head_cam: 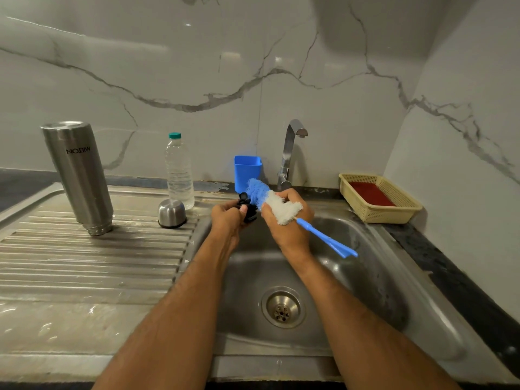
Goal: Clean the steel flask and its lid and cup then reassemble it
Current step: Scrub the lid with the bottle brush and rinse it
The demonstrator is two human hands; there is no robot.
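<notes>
The steel flask (80,175) stands upside down on the ribbed drainboard at the left. Its steel cup (171,213) sits mouth down to the right of it. Over the sink basin, my left hand (229,218) grips the small black lid (247,208). My right hand (289,220) holds a bottle brush (281,208) by its white and blue bristles, and the blue bristle end touches the lid. The brush's blue handle (327,239) sticks out to the right over the basin.
A clear water bottle (179,171) with a teal cap stands behind the cup. A blue holder (247,170) and the tap (291,149) are at the back. A cream basket (405,204) with a red pad sits at the right. The sink drain (282,306) lies below my hands.
</notes>
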